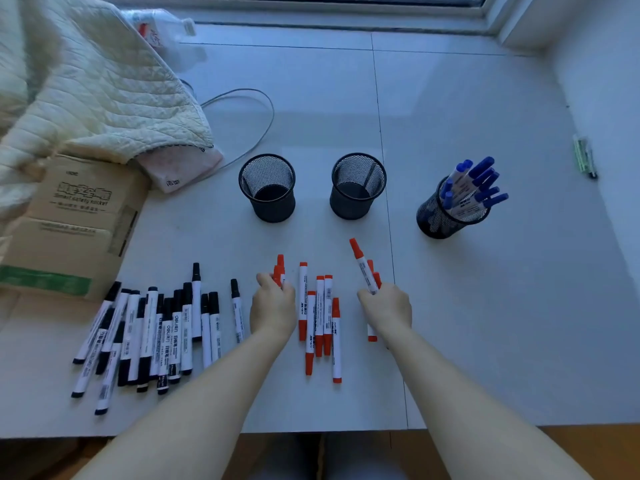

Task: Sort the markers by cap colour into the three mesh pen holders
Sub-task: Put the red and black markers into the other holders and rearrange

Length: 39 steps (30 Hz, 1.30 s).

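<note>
- Several red-capped markers [366, 271] are gripped in the right hand [386, 311], fingers curled round them, caps pointing away.
- A second red bunch [279, 270] is clutched likewise in the left hand [273, 310]; both handfuls seem gathered for dropping in together.
- More loose red markers [320, 317] lie on the white table [485, 323] between the hands.
- Black-capped markers [152, 334] are spread outward of the left hand, apparently pre-sorted.
- Two empty mesh holders [267, 187] [358, 185] stand beyond the hands; a third holder [446, 213], beyond the right hand, is filled with blue-capped markers [474, 183].
</note>
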Motion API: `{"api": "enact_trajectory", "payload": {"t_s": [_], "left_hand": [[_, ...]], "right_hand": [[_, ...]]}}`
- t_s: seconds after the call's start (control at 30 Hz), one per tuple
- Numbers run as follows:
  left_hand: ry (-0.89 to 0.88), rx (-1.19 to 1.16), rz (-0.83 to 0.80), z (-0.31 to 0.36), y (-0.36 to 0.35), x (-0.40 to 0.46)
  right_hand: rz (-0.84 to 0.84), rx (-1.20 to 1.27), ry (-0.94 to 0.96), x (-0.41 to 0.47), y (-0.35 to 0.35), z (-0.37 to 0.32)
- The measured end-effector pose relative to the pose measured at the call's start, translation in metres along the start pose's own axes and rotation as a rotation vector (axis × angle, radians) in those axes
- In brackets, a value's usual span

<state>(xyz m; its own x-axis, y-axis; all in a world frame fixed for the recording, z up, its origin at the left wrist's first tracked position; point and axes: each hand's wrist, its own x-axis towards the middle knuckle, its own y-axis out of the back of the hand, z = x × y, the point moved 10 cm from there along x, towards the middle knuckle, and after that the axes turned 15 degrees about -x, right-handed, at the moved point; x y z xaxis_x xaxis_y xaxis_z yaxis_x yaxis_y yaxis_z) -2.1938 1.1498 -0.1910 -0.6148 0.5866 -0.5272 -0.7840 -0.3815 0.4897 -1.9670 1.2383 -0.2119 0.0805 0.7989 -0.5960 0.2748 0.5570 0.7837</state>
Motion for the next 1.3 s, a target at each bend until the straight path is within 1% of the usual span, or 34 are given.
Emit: {"api": "enact_trajectory", "payload": {"t_s": [0.07,0.13,0.2,0.3,0.37,0.43,0.5,0.57,0.63,0.83,0.97,1.13,1.2,1.3], "left_hand": [[-0.088,0.005,-0.017,0.025,-0.002,0.003],[-0.159,-0.046,-0.038,0.050,-0.005,0.006],[-0.227,-0.133,-0.060,0.076,-0.007,0.011],[-0.310,-0.230,-0.065,0.113,-0.006,0.018],[-0.335,-0.291,-0.044,0.135,-0.006,0.028],[-0.330,-0.368,-0.033,0.151,-0.006,0.037],[-0.309,-0.466,-0.038,0.163,-0.007,0.048],[-0.295,-0.540,-0.051,0.173,-0.009,0.055],[-0.285,-0.639,-0.069,0.180,-0.010,0.061],[-0.287,-0.833,-0.101,0.204,-0.012,0.070],[-0.315,-0.914,-0.160,0.226,-0.024,0.069],[-0.285,-1.049,-0.204,0.234,-0.048,0.067],[-0.262,-1.079,-0.192,0.229,-0.057,0.066],[-0.235,-1.099,-0.139,0.214,-0.068,0.066]], "right_hand": [[0.004,0.181,0.050,0.004,0.015,-0.013],[0.009,0.379,0.121,0.008,0.037,-0.030],[0.032,0.474,0.194,0.013,0.066,-0.049],[0.104,0.540,0.265,0.023,0.114,-0.075],[0.120,0.645,0.332,0.033,0.144,-0.097],[0.128,0.801,0.388,0.041,0.168,-0.115],[0.180,0.937,0.412,0.052,0.186,-0.128],[0.244,1.005,0.415,0.064,0.194,-0.136],[0.278,0.949,0.414,0.073,0.190,-0.143],[0.260,0.681,0.394,0.098,0.151,-0.139],[0.323,0.691,0.398,0.094,0.144,-0.126],[0.410,0.692,0.347,0.083,0.132,-0.099],[0.423,0.716,0.306,0.081,0.126,-0.085],[0.400,0.733,0.262,0.081,0.120,-0.074]]}}
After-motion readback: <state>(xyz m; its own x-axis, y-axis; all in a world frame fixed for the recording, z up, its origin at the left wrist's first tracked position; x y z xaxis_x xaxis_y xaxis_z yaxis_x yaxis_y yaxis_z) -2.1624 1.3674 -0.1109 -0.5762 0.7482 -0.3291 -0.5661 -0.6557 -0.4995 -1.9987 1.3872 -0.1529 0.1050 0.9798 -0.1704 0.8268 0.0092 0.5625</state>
